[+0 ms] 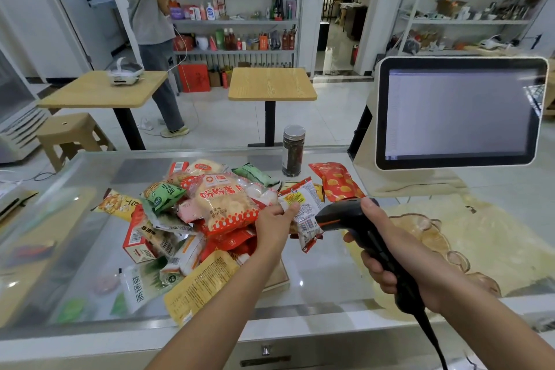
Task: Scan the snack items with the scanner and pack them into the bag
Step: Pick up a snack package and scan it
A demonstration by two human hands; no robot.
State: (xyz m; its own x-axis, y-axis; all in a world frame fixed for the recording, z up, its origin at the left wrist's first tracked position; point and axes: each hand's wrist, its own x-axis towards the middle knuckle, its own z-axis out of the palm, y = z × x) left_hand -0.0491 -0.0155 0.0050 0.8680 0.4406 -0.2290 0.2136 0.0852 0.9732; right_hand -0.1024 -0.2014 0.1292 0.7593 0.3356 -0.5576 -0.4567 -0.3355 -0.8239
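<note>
My left hand (274, 224) pinches a small red-and-white snack packet (304, 216) by its upper edge, barcode side facing right. My right hand (387, 252) grips the black handheld scanner (350, 215), whose head points left at the packet's barcode from a few centimetres away. Its cable runs down off the front of the counter. A heap of snack packets (210, 213) lies on the glass counter to the left of my hands. A pale yellow translucent bag (480, 237) lies flat on the counter at the right.
A dark jar with a grey lid (293, 150) stands behind the heap, and a red snack pouch (338, 182) lies beside it. A touchscreen register (459, 112) stands at the back right. Beyond the counter are two wooden tables, a stool, shelves and a standing person (150, 24).
</note>
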